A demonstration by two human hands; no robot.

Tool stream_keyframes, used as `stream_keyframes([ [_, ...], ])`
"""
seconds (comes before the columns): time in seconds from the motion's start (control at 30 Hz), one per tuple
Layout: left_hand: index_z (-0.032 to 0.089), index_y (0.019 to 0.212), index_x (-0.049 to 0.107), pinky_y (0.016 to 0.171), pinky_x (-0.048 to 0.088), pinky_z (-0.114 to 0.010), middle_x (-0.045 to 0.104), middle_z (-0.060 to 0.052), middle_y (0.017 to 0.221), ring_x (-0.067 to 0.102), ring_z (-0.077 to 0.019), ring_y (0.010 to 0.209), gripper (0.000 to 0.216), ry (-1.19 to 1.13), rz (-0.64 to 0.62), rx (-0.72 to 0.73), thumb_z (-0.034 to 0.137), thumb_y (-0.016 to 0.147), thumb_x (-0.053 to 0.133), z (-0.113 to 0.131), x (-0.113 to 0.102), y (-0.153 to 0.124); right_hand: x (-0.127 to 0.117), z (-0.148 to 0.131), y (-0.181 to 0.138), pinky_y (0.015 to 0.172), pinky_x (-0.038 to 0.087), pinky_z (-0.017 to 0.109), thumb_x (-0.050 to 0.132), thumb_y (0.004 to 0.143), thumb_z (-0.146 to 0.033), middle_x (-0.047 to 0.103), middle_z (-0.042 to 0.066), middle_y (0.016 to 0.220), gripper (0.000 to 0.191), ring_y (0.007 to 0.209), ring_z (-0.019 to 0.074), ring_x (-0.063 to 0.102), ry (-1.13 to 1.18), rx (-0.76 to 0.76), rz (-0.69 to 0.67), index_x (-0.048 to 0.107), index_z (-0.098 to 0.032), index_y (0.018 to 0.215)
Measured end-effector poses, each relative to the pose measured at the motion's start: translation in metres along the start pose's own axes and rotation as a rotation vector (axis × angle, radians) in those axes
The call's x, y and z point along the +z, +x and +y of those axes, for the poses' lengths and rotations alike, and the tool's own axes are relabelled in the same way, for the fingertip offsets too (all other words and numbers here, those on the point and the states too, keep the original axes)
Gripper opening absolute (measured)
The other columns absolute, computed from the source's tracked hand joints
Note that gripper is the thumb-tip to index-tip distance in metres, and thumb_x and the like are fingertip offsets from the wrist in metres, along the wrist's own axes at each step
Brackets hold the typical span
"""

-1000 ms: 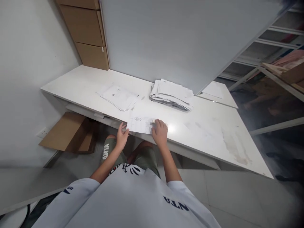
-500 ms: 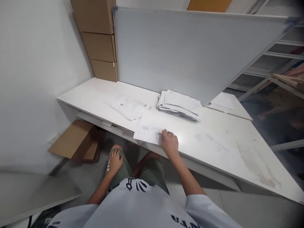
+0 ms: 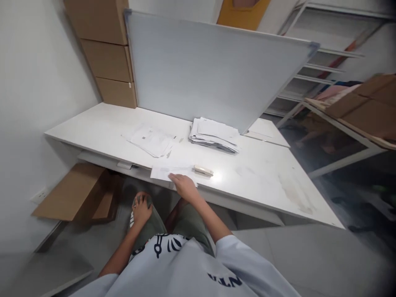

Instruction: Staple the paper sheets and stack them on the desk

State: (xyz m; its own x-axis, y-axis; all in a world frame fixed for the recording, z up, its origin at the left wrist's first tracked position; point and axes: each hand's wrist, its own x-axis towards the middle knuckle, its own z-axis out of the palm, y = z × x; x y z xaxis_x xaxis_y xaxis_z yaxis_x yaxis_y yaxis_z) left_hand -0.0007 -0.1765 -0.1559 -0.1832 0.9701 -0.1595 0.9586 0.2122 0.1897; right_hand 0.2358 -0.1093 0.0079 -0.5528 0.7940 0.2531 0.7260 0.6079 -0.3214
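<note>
My right hand [image 3: 185,187] is at the desk's front edge, closed on the near side of a printed paper sheet [image 3: 161,172]. Its fingers lie over the print, and the thumb is hidden. Just right of the sheet, a cream stapler [image 3: 203,170] rests on the desk, apart from the hand. My left hand [image 3: 142,210] lies open on my left knee with its fingers spread, holding nothing.
Loose printed papers [image 3: 151,141] lie to the left on the white desk [image 3: 93,128]. A thick paper stack [image 3: 215,134] sits against the whiteboard [image 3: 210,74]. Stacked cardboard boxes [image 3: 113,60] stand at the back left, with an open carton [image 3: 71,192] below.
My right hand has let go of the stapler and moved left onto the printed sheet. The stapler now shows fully on the desk. The view has turned right; my left hand stays on the knee.
</note>
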Motion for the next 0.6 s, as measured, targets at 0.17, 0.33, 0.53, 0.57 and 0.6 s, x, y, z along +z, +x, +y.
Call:
stream_keyframes([
  [0.17, 0.012, 0.145, 0.048, 0.111, 0.033, -0.058, 0.037, -0.015, 0.157, 0.025, -0.0402, 0.146, 0.058, 0.001, 0.025, -0.026, 0.035, 0.091, 0.044, -0.005, 0.001, 0.009, -0.079, 0.012, 0.023, 0.112, 0.043, 0.041, 0.036, 0.095, -0.015, 0.059, 0.002, 0.140, 0.050, 0.134, 0.0203, 0.052, 0.093, 0.065, 0.486, 0.058, -0.027, 0.138],
  [0.33, 0.013, 0.144, 0.048, 0.111, 0.034, -0.054, 0.037, -0.015, 0.156, 0.026, -0.0386, 0.146, 0.057, 0.033, 0.018, -0.032, 0.033, 0.092, 0.044, -0.003, -0.003, 0.014, -0.160, 0.093, 0.063, 0.120, 0.029, 0.049, 0.047, 0.097, -0.027, 0.059, 0.003, 0.141, 0.036, 0.145, 0.0229, 0.037, 0.046, 0.081, 0.621, 0.063, -0.025, 0.130],
  [0.53, 0.015, 0.144, 0.050, 0.108, 0.036, -0.058, 0.038, -0.013, 0.157, 0.026, -0.0385, 0.146, 0.056, 0.018, 0.029, -0.058, 0.031, 0.090, 0.044, 0.006, 0.006, 0.019, -0.156, 0.198, 0.111, 0.113, 0.031, 0.037, 0.046, 0.088, -0.007, 0.058, 0.015, 0.141, 0.039, 0.136, 0.0219, 0.046, -0.088, 0.420, 0.191, 0.067, -0.011, 0.120],
  [0.57, 0.016, 0.144, 0.050, 0.107, 0.035, -0.059, 0.037, -0.013, 0.157, 0.025, -0.0385, 0.146, 0.057, 0.009, 0.021, -0.065, 0.030, 0.089, 0.046, 0.008, 0.009, 0.019, -0.150, 0.207, 0.113, 0.108, 0.036, 0.037, 0.046, 0.088, -0.010, 0.063, 0.019, 0.132, 0.036, 0.128, 0.0237, 0.053, -0.079, 0.482, 0.144, 0.069, -0.007, 0.115],
  [0.6, 0.016, 0.144, 0.050, 0.107, 0.035, -0.059, 0.037, -0.013, 0.157, 0.024, -0.0385, 0.146, 0.059, -0.001, 0.015, -0.064, 0.030, 0.087, 0.048, 0.009, 0.011, 0.018, -0.144, 0.214, 0.113, 0.103, 0.039, 0.037, 0.046, 0.088, -0.013, 0.066, 0.022, 0.123, 0.034, 0.120, 0.0249, 0.059, -0.074, 0.506, 0.112, 0.070, -0.003, 0.110],
])
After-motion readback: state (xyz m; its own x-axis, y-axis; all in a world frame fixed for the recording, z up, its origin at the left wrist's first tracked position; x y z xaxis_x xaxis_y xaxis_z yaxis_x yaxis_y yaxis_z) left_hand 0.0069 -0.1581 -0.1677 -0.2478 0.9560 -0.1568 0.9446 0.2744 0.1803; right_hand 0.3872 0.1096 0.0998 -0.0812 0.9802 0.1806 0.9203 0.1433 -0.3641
